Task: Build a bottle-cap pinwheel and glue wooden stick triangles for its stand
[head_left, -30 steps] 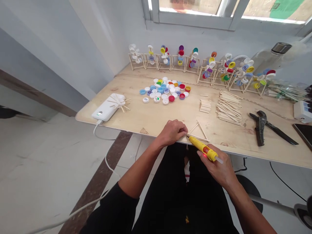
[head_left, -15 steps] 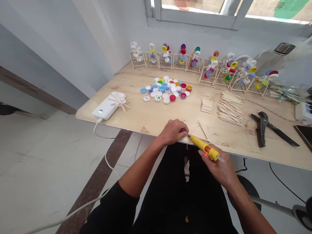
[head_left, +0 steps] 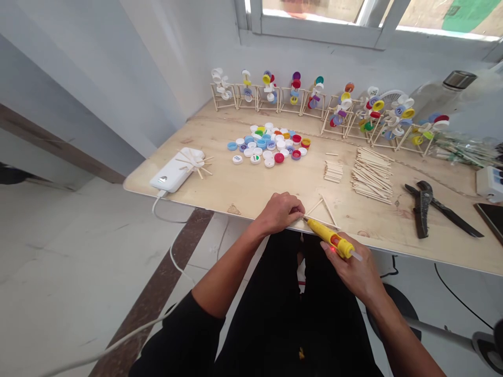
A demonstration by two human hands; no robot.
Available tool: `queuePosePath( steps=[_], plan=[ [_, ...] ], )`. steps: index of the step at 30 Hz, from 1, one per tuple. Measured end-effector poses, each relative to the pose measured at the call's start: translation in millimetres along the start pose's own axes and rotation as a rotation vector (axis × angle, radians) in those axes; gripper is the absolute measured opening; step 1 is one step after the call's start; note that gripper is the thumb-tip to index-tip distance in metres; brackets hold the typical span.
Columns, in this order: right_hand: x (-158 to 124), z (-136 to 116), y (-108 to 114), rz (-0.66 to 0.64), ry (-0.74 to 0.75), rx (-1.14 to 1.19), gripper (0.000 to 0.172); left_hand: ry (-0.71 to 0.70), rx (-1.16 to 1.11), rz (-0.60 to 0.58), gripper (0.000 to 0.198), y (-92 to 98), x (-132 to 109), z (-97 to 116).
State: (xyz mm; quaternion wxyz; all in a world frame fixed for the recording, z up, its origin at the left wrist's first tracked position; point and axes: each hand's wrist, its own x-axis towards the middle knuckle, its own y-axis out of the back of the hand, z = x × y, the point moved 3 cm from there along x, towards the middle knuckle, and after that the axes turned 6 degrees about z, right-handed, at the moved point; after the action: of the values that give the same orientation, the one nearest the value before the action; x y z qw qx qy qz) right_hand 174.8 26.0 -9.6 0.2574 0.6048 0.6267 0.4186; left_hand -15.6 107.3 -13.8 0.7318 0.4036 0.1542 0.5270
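Note:
My left hand (head_left: 281,212) rests at the table's front edge, its fingers closed on the left corner of a small triangle of wooden sticks (head_left: 329,210). The triangle lies flat on the wood. A yellow hot glue gun (head_left: 325,232) is gripped in my right hand (head_left: 359,271), with a clear glue stick poking from its back end and a red light glowing by my fingers. The gun's nozzle points at the corner under my left fingertips. Those fingertips partly hide the joint.
Coloured bottle caps (head_left: 261,143) lie mid-table. Right of them are short sticks (head_left: 333,171), longer sticks (head_left: 371,175) and a black-handled cutter (head_left: 422,209). A white power bank (head_left: 168,175) bears a cap-and-stick wheel. Stick frames with cap wheels (head_left: 296,97) line the wall.

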Motion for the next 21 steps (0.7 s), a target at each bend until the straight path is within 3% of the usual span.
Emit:
queuePosePath(
  steps=[21],
  plan=[
    [0.7, 2.5, -1.6, 0.003, 0.002, 0.002, 0.03, 0.001, 0.007, -0.01, 0.012, -0.4, 0.6, -1.2]
  ],
)
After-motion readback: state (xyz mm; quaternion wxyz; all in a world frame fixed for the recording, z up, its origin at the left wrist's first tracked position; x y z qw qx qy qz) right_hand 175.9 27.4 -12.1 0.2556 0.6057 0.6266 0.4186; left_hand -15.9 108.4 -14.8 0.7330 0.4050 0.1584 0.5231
